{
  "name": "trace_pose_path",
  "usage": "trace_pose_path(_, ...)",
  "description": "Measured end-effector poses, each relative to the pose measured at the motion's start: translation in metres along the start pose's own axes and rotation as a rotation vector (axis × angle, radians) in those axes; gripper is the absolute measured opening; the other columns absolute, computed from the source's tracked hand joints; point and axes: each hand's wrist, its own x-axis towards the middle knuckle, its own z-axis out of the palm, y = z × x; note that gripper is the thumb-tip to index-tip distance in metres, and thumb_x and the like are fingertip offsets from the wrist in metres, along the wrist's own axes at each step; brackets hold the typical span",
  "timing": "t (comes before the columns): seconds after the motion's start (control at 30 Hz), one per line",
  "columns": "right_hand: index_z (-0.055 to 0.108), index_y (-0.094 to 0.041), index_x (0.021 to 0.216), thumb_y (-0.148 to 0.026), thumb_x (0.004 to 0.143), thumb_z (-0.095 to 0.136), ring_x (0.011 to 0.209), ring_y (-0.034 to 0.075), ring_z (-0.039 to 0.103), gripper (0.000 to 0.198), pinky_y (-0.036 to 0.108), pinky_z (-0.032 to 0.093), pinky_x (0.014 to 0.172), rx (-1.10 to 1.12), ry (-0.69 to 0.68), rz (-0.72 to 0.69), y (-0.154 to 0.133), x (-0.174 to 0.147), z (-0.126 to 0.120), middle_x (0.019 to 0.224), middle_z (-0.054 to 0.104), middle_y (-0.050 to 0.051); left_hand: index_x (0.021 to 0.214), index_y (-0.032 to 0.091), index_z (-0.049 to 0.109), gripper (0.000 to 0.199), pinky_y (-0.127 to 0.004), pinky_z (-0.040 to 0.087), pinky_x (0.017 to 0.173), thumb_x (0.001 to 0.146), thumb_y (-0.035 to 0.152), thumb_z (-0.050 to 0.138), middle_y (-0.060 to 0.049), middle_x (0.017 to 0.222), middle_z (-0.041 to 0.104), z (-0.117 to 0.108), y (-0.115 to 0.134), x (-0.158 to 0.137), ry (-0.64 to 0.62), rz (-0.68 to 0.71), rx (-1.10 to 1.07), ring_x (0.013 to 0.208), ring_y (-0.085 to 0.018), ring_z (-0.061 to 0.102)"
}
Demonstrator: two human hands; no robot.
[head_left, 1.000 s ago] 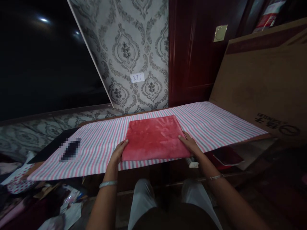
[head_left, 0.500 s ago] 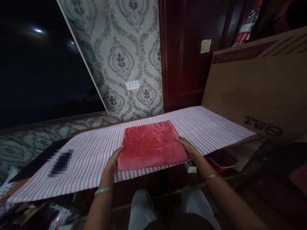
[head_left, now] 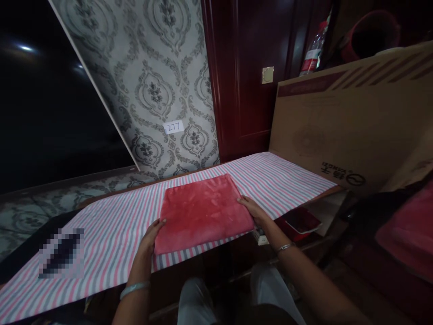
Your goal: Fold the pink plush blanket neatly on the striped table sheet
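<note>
A folded red plush cloth [head_left: 203,212] lies flat as a neat rectangle on the pink, grey and white striped cover [head_left: 111,239] of the table. My left hand [head_left: 149,237] grips its left edge, thumb on top and the other fingers mostly hidden along the side. On the opposite edge, my right hand [head_left: 252,211] holds the right side the same way, its thumb resting on the upper face. The front edge of the bundle lies close to the table's front edge.
A large cardboard box [head_left: 314,122] stands at the right end of the table, with a plastic bottle [head_left: 311,56] behind it. A dark screen [head_left: 50,99] hangs at the left. A pixelated dark object [head_left: 62,253] rests on the left of the cover. Below, a shelf holds a dark red item [head_left: 304,221].
The view has turned to the right, so the scene sits further left. Both hands keep their hold on the folded cloth, which stays in about the same place on the table.
</note>
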Motion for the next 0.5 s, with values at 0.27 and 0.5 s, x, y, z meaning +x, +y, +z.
trace_pose_path(0.27,0.058,-0.019,0.124,-0.038,0.082,0.066,0.098,0.028,0.073,0.046,0.042,0.059,0.088,0.085,-0.087,-0.004,0.000,-0.004,0.007,0.113,0.074,0.013,0.135,0.016,0.056,0.065,-0.039,0.055,0.097,0.078,0.037,0.080,-0.015,0.120,0.071,0.000,-0.003,-0.009,0.071,0.027,0.064,0.110,-0.028,0.069)
trace_pose_path(0.5,0.049,-0.017,0.136,-0.034,0.077,0.070,0.091,0.026,0.074,0.065,0.042,0.061,0.081,0.069,-0.084,0.078,-0.002,0.000,0.004,0.114,0.073,0.014,0.138,0.015,0.053,0.074,-0.040,0.055,0.097,0.076,0.042,0.082,-0.019,0.128,0.066,-0.001,-0.005,-0.013,0.030,0.047,0.046,0.116,-0.030,0.066)
